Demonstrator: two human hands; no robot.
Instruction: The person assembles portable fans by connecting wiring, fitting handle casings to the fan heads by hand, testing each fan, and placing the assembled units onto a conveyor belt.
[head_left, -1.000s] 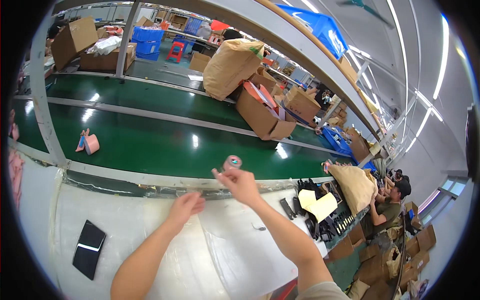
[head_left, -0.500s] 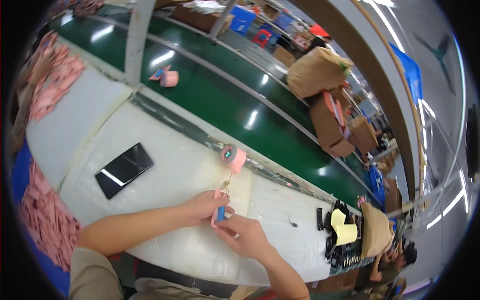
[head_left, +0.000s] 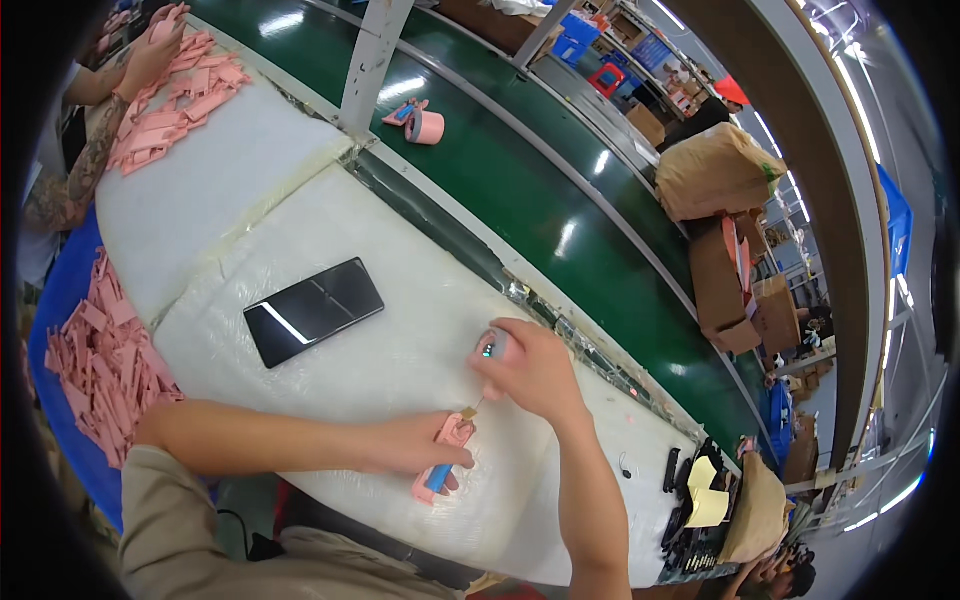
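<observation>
My left hand [head_left: 418, 443] pinches a narrow pink plastic casing [head_left: 459, 430] over the white table covering. Inside the casing lies a blue cylinder [head_left: 438, 478] that looks like a battery cell. Up and to the right, my right hand [head_left: 545, 372] is closed around a pink round unit [head_left: 488, 350] with a grey rim and a small lit green display. A thin wire and a small tan piece [head_left: 468, 412] run between the unit and the casing. My fingers hide part of both pink parts.
A black phone [head_left: 312, 310] lies on the padded table. Pink casings [head_left: 100, 360] fill a blue bin at left, with more near a co-worker's hands [head_left: 155, 55]. Beyond the table edge, a green conveyor [head_left: 500, 170] carries another pink unit [head_left: 425, 127]. Black parts [head_left: 690, 530] lie at right.
My right hand has left the casing and taken hold of the pink round unit. My left hand keeps the casing, now lower. The whole view has shifted.
</observation>
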